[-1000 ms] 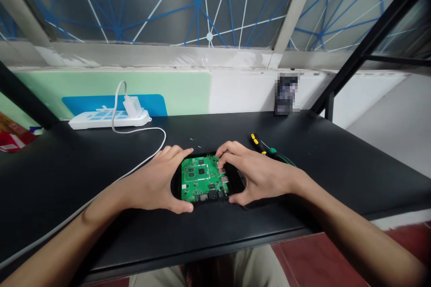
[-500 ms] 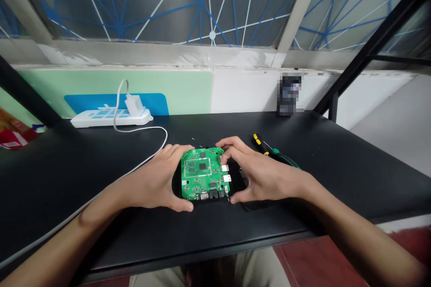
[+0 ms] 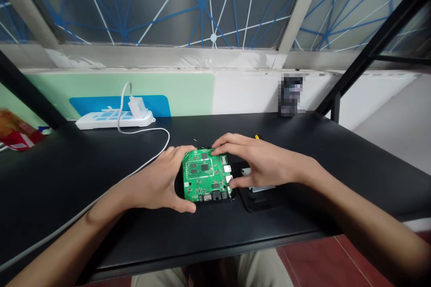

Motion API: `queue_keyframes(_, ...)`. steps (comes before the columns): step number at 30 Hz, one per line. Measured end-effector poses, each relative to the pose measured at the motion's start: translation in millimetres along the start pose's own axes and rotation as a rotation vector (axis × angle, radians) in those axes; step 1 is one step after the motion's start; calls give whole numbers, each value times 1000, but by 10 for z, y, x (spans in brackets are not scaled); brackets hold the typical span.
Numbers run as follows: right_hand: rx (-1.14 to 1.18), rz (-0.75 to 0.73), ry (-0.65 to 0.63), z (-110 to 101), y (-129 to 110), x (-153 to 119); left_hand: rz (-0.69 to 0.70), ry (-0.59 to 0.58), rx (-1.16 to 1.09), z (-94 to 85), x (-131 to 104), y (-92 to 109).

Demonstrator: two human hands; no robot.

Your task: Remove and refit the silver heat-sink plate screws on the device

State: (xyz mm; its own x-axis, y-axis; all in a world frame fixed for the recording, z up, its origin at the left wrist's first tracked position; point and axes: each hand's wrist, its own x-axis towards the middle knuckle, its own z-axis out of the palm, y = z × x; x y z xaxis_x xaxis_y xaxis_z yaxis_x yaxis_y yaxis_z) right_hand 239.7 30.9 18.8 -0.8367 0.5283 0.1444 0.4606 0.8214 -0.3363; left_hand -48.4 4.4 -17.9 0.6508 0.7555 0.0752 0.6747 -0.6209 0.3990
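A green circuit board [image 3: 202, 179] with metal ports on its right and front edges lies component side up in a shallow black casing on the desk. My left hand [image 3: 161, 179] wraps the left side, fingers at the back corner and thumb along the front edge. My right hand [image 3: 249, 157] spans the right side, its fingertips on the board's back right part and its thumb against a silver USB port [image 3: 229, 179]. Partly beneath the right hand is a black cover [image 3: 257, 204] with a silvery metal plate [image 3: 264, 188].
A white power strip [image 3: 101, 119] with a plugged-in charger [image 3: 137, 107] stands at the back left; its white cable [image 3: 148, 161] passes behind my left arm. The yellow tip of a tool [image 3: 257, 136] shows behind my right hand. A pixelated dark object [image 3: 290, 95] leans on the wall.
My right hand has shifted its fingers further onto the board and its thumb up to the USB port. The metal plate now shows; the tools behind are mostly covered. My left hand keeps its grip.
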Motion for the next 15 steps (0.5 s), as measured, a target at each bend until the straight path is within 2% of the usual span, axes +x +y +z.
queue_keyframes(7,30,22,49,72,-21,-84,-2,5,-28,-8,8,22)
queue_keyframes(15,101,-59,208,146,57,-97,-44,1,-74,-25,5,8)
